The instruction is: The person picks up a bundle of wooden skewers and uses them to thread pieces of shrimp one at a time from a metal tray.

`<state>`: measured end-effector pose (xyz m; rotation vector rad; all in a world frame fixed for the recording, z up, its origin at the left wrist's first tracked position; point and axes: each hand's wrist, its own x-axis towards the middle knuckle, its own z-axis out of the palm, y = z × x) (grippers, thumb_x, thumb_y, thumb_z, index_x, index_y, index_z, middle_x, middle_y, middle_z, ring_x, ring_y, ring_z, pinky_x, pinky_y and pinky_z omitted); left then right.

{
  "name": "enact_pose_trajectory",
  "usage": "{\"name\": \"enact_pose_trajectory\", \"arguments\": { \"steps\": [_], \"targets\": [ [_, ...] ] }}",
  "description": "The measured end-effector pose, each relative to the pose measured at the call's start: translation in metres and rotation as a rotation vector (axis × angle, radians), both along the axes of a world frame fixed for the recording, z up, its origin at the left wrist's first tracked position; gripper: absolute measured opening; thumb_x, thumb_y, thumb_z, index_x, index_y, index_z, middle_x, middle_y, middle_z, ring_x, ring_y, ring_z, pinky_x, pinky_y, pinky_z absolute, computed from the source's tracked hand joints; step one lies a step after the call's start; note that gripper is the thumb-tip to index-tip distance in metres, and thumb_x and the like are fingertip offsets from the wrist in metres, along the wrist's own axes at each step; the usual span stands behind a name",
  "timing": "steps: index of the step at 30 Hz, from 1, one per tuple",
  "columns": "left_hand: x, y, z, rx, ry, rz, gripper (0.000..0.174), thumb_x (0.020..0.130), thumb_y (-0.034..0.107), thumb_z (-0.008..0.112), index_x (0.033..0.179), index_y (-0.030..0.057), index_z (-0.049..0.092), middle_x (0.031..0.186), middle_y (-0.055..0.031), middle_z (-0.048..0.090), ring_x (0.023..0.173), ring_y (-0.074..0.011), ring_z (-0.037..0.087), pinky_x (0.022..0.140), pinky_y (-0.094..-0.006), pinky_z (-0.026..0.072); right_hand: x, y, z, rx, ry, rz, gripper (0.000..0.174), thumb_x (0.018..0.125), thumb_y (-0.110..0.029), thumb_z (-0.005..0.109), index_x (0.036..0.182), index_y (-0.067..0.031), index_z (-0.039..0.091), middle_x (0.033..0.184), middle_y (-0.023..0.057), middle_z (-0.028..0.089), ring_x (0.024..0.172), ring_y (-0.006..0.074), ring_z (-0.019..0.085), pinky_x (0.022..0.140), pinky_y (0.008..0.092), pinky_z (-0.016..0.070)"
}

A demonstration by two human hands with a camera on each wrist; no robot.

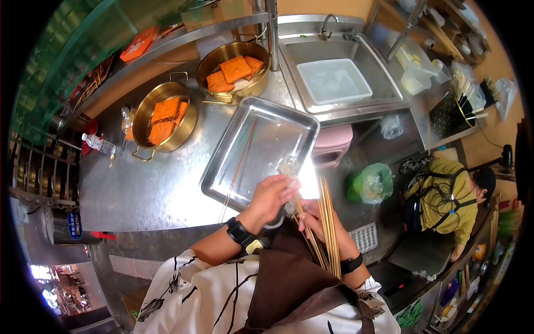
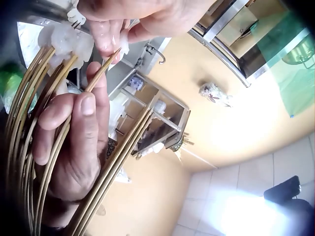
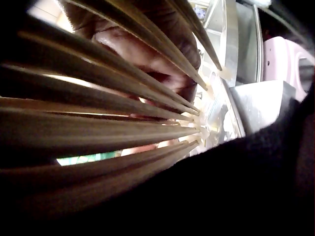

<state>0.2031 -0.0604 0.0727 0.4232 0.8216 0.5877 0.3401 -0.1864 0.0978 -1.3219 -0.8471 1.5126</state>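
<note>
Beside tray [image 1: 261, 133], skewers [image 1: 331, 234] in right hand [image 1: 312, 218]

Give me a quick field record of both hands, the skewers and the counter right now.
left hand: pinches the tip of a single skewer
right hand: grips a bundle of bamboo skewers
pale food pieces: clustered at the skewer tips
steel tray: on the counter ahead of the hands, a thin stick lying in it
golden pots: two, beyond the tray, orange slabs inside
sink: holds a white tub
</note>
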Motion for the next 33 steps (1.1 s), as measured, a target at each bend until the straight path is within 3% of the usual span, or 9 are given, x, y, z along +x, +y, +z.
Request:
{"name": "enact_pose_trajectory", "arguments": {
  "steps": [10,17,20,33],
  "targets": [
    [0.003,-0.007,0.004,0.046,0.056,-0.056,0.019,0.089,0.006,0.055,0.107,-0.0007,0.053,0.108,-0.0158,0.060,0.103,-0.0269,0.060,0.088,-0.0346,0.0496,0.002,0.003,0.002,0.008,-0.003,0.005,0.035,0.091,-0.008,0.052,0.124,0.0010,0.046,0.066,0.0043,0.058,0.051,0.0095,0.053,0.045,0.0219,0.0418],
    [0.001,-0.012,0.006,0.070,0.036,-0.066,0.019,0.089,0.007,0.057,0.106,-0.0010,0.054,0.106,-0.0157,0.061,0.103,-0.0259,0.060,0.088,-0.0351,0.0500,0.001,0.003,0.004,0.012,0.027,-0.029,0.027,0.091,-0.005,0.049,0.118,-0.0030,0.050,0.070,0.0053,0.056,0.055,0.0102,0.052,0.048,0.0208,0.0420],
    [0.000,-0.015,0.013,0.054,0.008,-0.058,0.020,0.088,0.009,0.058,0.106,0.0001,0.055,0.104,-0.0122,0.062,0.096,-0.0214,0.062,0.086,-0.0309,0.0485,0.001,0.004,0.007,0.021,0.027,-0.022,0.025,0.091,-0.005,0.050,0.116,-0.0021,0.049,0.070,0.0056,0.056,0.055,0.0102,0.052,0.048,0.0209,0.0419],
    [0.003,-0.015,0.011,-0.010,-0.039,-0.052,0.020,0.090,0.014,0.058,0.100,-0.0026,0.054,0.100,-0.0178,0.060,0.099,-0.0271,0.061,0.089,-0.0385,0.0493,0.003,0.002,0.000,0.047,0.014,-0.056,0.026,0.090,-0.006,0.054,0.113,0.0023,0.047,0.065,0.0063,0.058,0.049,0.0109,0.052,0.044,0.0233,0.0413]
  ]
}}
